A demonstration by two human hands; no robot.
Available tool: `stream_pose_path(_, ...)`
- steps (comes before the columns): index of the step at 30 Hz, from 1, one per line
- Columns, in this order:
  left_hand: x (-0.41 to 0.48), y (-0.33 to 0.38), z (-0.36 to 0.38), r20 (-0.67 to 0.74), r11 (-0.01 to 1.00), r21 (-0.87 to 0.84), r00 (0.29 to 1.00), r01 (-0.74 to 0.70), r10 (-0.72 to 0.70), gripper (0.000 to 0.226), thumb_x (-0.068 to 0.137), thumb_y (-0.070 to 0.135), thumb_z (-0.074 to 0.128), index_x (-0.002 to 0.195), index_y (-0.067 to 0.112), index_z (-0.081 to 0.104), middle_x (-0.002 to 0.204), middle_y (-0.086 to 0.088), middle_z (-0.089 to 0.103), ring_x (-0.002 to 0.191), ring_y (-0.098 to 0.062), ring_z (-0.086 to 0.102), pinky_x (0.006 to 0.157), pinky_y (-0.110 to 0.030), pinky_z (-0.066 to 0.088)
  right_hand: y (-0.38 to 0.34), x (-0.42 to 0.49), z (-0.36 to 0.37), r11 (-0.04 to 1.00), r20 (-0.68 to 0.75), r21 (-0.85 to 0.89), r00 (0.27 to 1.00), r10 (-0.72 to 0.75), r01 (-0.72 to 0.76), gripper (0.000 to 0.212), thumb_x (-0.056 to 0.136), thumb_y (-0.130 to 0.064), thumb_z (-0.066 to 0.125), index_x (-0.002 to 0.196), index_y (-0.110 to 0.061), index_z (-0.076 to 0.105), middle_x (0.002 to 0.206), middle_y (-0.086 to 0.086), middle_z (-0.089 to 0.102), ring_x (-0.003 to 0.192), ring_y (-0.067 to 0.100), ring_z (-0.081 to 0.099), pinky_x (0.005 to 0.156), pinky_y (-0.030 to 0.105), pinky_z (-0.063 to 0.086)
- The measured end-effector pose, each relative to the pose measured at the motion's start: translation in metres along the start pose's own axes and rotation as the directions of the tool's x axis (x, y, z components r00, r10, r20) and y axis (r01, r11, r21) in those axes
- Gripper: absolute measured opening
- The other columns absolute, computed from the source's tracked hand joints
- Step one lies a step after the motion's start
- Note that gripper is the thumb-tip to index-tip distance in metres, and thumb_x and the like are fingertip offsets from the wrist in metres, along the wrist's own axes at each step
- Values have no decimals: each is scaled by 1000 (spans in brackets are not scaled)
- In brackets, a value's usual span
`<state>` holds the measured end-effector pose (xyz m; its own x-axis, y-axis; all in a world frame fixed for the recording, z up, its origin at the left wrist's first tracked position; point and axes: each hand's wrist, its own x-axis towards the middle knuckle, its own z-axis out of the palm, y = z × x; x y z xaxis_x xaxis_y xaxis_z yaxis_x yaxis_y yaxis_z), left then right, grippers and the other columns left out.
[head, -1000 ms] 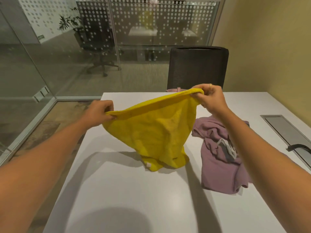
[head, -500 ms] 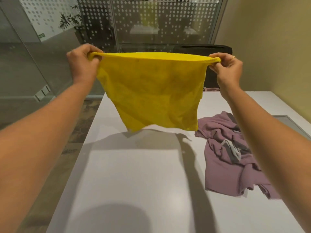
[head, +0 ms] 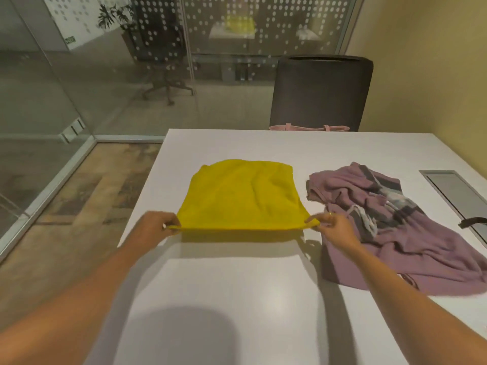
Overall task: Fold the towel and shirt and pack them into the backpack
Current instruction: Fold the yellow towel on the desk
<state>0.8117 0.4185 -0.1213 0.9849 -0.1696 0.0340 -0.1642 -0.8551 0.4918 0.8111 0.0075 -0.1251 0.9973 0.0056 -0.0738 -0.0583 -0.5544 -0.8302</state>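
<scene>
The yellow towel [head: 241,197] lies spread on the white table [head: 237,299], its near edge lifted a little off the surface. My left hand [head: 155,229] pinches the near left corner. My right hand [head: 333,229] pinches the near right corner. To the right of the towel a mauve shirt [head: 390,227] with grey and white patches lies crumpled on the table. A pink strip that may be the backpack's top [head: 308,127] shows just behind the table's far edge, in front of the chair.
A dark office chair [head: 320,92] stands behind the far edge. A grey cable hatch [head: 456,191] with a black strap sits in the tabletop at the right. Glass walls run along the left and back, and the table's left edge drops to the floor.
The towel was held up stretched in the air half a second ago. Both hands have come down and toward me, laying it flat on the table.
</scene>
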Motion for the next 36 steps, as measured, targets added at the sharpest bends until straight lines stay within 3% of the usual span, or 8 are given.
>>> stream_pose_path(4, -29, -22, 37, 215, 995, 100, 976, 6, -27, 6, 76, 22, 71, 80, 17, 71, 78, 0, 69, 76, -18, 63, 62, -23, 40, 24, -20, 11, 979, 112, -201, 993, 48, -25, 17, 80, 5, 65, 87, -10, 71, 33, -23, 48, 44, -11, 51, 47, 6, 36)
stream_pose_path(10, -42, -36, 54, 509, 983, 176, 850, 47, -132, 30, 74, 23, 74, 62, 35, 49, 64, 16, 47, 66, -9, 47, 55, -15, 30, 49, -22, 18, 972, 249, -229, 962, 112, -54, 10, 77, -9, 74, 85, -3, 75, 51, -25, 63, 51, -15, 54, 50, 6, 38)
stream_pose_path(14, -35, -38, 48, 538, 981, 135, 821, 139, -190, 21, 70, 20, 79, 75, 21, 58, 66, 13, 47, 62, -3, 42, 54, -13, 31, 46, -18, 18, 990, 230, -97, 966, 119, -100, 11, 77, -8, 73, 76, 2, 70, 63, 2, 61, 46, -4, 50, 50, 11, 37)
stream_pose_path(21, -23, -32, 23, 845, 911, 134, 436, 389, -311, 22, 71, 8, 78, 84, 10, 60, 73, 1, 56, 66, -9, 58, 62, -16, 54, 29, 1, 1, 963, 570, -248, 787, 236, -110, 46, 77, -20, 75, 50, -15, 38, 50, -4, 33, 47, 7, 28, 56, 18, 27)
stream_pose_path(25, 2, -23, -8, 802, 840, -68, 531, 538, -275, 29, 52, 14, 88, 72, 12, 66, 68, -1, 66, 62, -8, 65, 60, -18, 54, 14, 14, -15, 974, 497, -113, 838, 225, -195, 53, 70, -42, 77, 76, 9, 64, 72, 24, 62, 70, 30, 62, 83, 41, 49)
stream_pose_path(28, 29, -19, -24, 625, 737, -285, 702, 613, -342, 20, 65, 6, 81, 76, 5, 65, 72, -8, 66, 66, -16, 64, 54, -16, 53, 7, 29, -15, 981, 280, 12, 943, 180, -191, 47, 90, -17, 59, 111, 23, 48, 115, 43, 49, 111, 54, 48, 100, 53, 40)
stream_pose_path(32, 62, -17, -25, 399, 590, -528, 792, 611, -463, 11, 78, 0, 68, 77, 7, 60, 83, -10, 62, 77, -19, 59, 79, -31, 51, 11, 60, 2, 982, 109, 36, 978, 180, -184, 28, 97, -14, 44, 116, 4, 54, 116, 30, 57, 111, 44, 53, 100, 55, 41)
stream_pose_path(36, 89, -23, -10, 278, 508, -650, 799, 566, -534, 9, 81, 2, 66, 80, 9, 60, 86, -7, 61, 78, -17, 58, 86, -35, 47, 7, 92, 21, 987, -51, 58, 987, 153, -150, 24, 97, -15, 45, 115, -3, 56, 102, 8, 57, 98, 24, 53, 79, 33, 40)
